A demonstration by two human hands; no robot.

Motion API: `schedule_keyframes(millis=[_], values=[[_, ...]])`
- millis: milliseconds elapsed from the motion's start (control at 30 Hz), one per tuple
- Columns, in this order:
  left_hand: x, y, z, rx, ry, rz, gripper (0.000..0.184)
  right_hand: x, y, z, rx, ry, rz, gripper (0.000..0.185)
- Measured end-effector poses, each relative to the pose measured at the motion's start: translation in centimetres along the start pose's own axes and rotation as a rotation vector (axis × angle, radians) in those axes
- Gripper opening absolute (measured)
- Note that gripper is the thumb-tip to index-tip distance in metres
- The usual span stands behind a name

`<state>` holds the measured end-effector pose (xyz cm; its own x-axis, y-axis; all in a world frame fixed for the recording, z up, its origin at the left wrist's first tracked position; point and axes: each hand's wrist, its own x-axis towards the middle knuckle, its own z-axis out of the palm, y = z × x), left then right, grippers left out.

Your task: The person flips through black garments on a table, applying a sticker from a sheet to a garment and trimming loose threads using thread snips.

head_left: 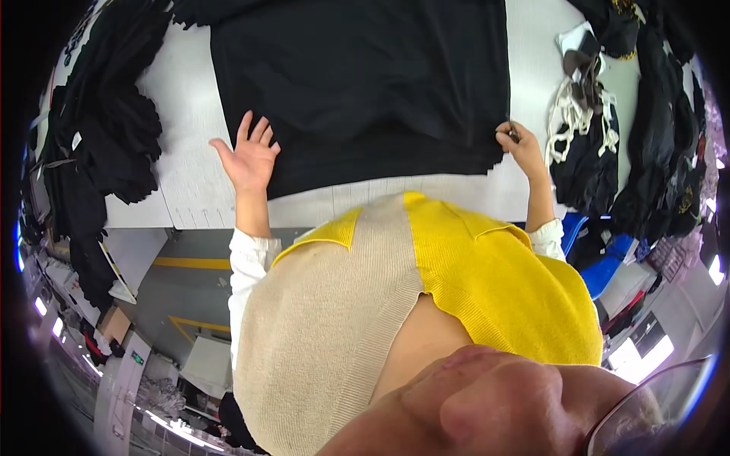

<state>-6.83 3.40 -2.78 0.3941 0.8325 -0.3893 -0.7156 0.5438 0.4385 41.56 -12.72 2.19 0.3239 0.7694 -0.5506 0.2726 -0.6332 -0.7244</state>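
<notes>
A large black fabric piece [365, 91] lies spread flat on the pale table, its hem toward my body. At its left edge, my left hand [252, 158] is turned palm up with the fingers spread, holding nothing. My right hand [522, 146] is beside the lower right corner of the cloth, fingers closed around a small dark metal tool [515, 136]. Most of that tool is hidden in the fingers, so its exact kind does not show.
A heap of black garments [114, 114] covers the table's left side. On the right lie white straps [566, 114] and more black cloth [646, 144]. A blue chair or bin [604, 266] stands below the right table edge. Yellow lines [190, 263] mark the grey floor.
</notes>
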Motion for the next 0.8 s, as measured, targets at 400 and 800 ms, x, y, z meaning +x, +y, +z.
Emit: schedule_keyframes(millis=[400, 800], values=[[-3.1, 2.6, 1.5, 0.915, 0.435, -0.183, 0.036, 0.0, 4.8, 1.4, 0.062, 0.269, -0.137, 0.019], [0.1, -11.3, 8.7, 2.074, -0.636, 0.775, 0.021, -2.3, 2.6, 0.9, -0.249, 0.213, -0.183, 0.022]])
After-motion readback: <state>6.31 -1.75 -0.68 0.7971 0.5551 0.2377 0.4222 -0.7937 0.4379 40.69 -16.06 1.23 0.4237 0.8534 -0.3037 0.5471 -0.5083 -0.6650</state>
